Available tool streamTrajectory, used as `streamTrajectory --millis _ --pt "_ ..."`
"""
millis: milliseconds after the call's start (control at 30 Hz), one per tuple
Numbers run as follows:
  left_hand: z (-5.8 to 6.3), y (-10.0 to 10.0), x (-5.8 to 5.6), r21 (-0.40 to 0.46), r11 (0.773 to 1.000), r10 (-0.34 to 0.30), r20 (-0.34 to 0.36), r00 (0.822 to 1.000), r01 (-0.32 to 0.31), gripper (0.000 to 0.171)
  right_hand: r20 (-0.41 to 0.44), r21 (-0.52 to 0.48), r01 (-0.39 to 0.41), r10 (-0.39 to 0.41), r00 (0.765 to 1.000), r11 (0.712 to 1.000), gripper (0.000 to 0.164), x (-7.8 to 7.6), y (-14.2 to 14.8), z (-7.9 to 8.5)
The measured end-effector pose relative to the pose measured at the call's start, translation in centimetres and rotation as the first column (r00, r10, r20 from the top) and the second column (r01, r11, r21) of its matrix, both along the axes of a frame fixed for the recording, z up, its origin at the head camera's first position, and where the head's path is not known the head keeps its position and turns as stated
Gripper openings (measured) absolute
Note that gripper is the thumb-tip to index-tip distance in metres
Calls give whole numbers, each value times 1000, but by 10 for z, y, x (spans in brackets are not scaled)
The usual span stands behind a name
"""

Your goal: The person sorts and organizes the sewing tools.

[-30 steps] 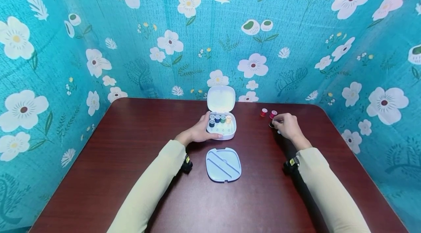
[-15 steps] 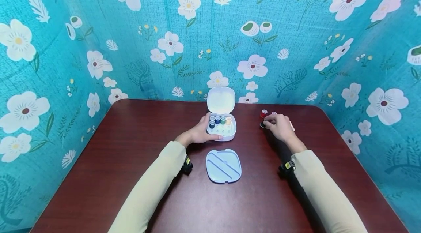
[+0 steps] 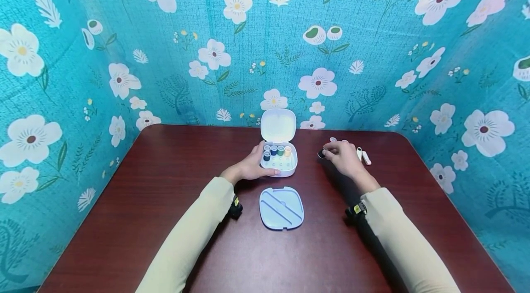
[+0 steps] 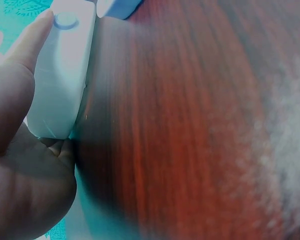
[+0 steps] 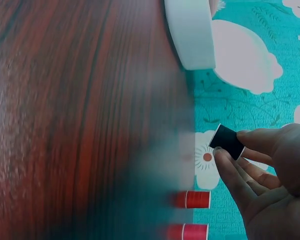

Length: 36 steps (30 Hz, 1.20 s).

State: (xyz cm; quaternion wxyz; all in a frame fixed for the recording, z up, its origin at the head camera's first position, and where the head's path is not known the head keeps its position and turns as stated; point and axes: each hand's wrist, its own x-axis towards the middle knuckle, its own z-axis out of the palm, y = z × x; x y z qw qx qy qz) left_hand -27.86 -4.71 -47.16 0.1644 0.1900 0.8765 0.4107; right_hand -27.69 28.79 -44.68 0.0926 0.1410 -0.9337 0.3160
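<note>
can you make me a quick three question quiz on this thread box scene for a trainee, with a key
1. True or false: the flat, rounded-square, light-blue plastic tray lies on the dark red-brown wooden table, apart from the rounded-square white plastic box.

2. Multiple choice: what does the person's right hand pinch?
A) a cylindrical red thread spool
B) a cylindrical black thread spool
C) the light-blue tray

3. Count: how many small cylindrical spools in mixed colours stand inside the box that the person's left hand grips?

Key: 1. True. 2. B. 3. Five.
</note>
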Motion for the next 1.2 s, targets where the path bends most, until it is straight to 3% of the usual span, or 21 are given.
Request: streamTrajectory --millis 467,1200 --pt "0 0 -1 -5 1000 -6 -2 1000 6 127 -3 -59 -74 74 997 996 23 0 -17 2" --pt "-2 0 -1 -16 1000 4 -4 1000 -4 128 26 -71 -96 98 995 993 24 3 -39 3"
